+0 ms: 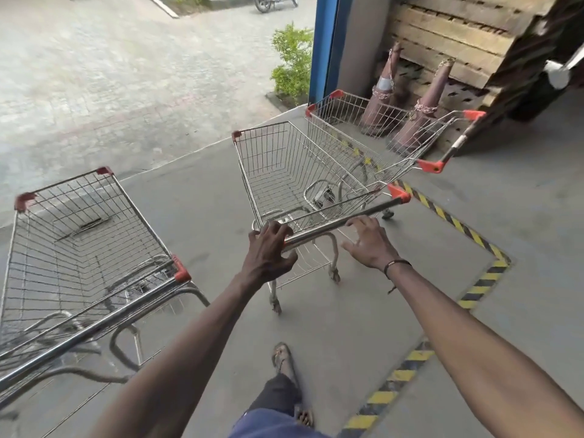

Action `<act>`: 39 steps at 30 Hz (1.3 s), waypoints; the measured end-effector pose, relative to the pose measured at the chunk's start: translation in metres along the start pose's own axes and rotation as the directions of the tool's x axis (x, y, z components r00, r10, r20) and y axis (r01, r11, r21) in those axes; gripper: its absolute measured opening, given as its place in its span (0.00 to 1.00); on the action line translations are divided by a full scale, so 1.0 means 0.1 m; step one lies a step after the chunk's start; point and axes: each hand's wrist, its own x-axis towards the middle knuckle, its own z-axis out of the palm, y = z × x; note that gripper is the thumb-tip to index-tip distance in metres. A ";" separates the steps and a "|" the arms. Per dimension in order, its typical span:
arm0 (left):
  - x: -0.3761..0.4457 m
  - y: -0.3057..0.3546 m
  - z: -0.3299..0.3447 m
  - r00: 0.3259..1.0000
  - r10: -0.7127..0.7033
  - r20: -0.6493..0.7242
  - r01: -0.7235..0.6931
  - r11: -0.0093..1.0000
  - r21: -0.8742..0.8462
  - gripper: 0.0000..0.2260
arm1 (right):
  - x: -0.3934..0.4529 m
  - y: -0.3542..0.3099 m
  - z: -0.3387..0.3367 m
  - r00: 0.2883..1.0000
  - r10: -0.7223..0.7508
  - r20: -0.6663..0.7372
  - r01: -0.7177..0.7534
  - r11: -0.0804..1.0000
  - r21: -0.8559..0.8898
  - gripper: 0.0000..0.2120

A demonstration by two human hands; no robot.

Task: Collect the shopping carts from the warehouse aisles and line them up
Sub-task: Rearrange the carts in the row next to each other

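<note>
Left hand [270,248] grips the middle cart [294,172] handle's left end; right hand [368,240] hovers open just beside the bar.

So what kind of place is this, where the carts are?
Probably a warehouse or store loading entrance: a concrete floor with hazard striping, stacked wooden pallets, and the opening onto a paved yard.

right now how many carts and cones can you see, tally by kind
shopping carts: 3, left cart, middle cart with the left hand gripping its handle, right cart
traffic cones: 2, left cone, right cone
total: 5
</note>
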 end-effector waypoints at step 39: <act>1.73 -0.65 0.66 0.868 -0.449 0.211 0.431 0.893 0.126 0.38 | 2.73 0.42 0.16 0.889 -0.393 0.236 0.412 0.910 -0.037 0.34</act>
